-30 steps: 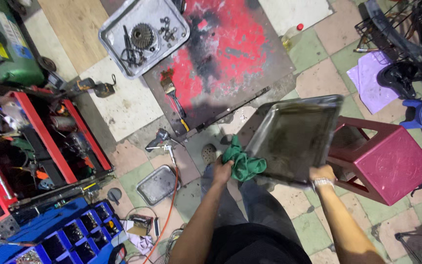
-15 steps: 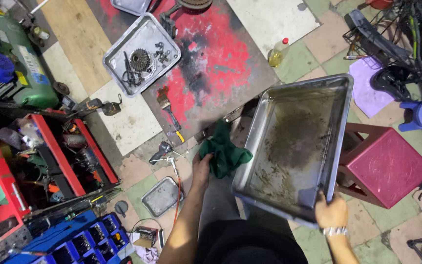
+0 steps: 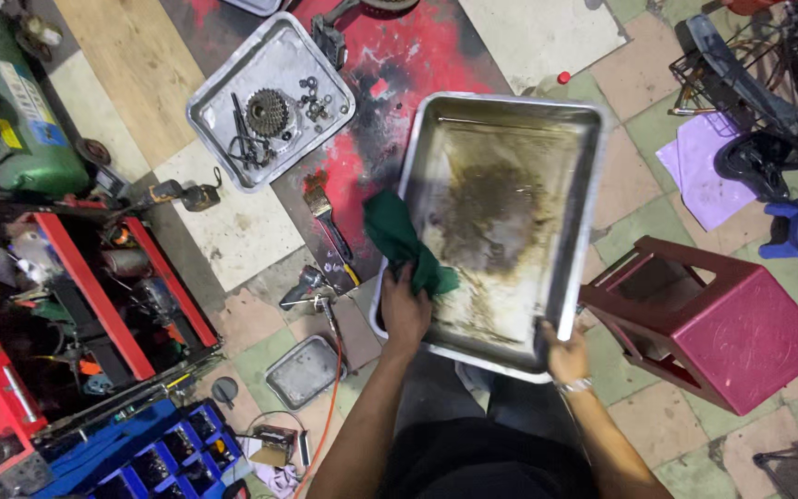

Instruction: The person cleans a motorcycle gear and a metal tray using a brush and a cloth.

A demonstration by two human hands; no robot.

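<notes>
The person stands over the tiled floor [image 3: 639, 222] with both hands out in front. The right hand [image 3: 565, 356] is curled around the near right corner of a large metal tray [image 3: 584, 185], fingers wrapped over its rim, holding it up off the floor with its grimy, brown-stained inside facing upward. The left hand [image 3: 405, 310] is closed on a green rag [image 3: 399, 240], bunching it against the tray's left rim, so the cloth drapes over the edge and onto the dirty inner surface. Just right of the tray a dark red plastic stool [image 3: 731, 333] lies tipped on its side. To the left, near the person's feet, a small flat metal pan [image 3: 302, 371] sits on the tiles beside an orange cable [image 3: 330, 370]. Beyond the left hand, a paintbrush [image 3: 325, 212] lies on a red and black stained board [image 3: 390, 65]. Farther off, a second tray [image 3: 223, 115] holds a bicycle sprocket cluster [image 3: 267, 113] and small loose parts. A red tool chest [image 3: 94, 268] stands open at far left.
</notes>
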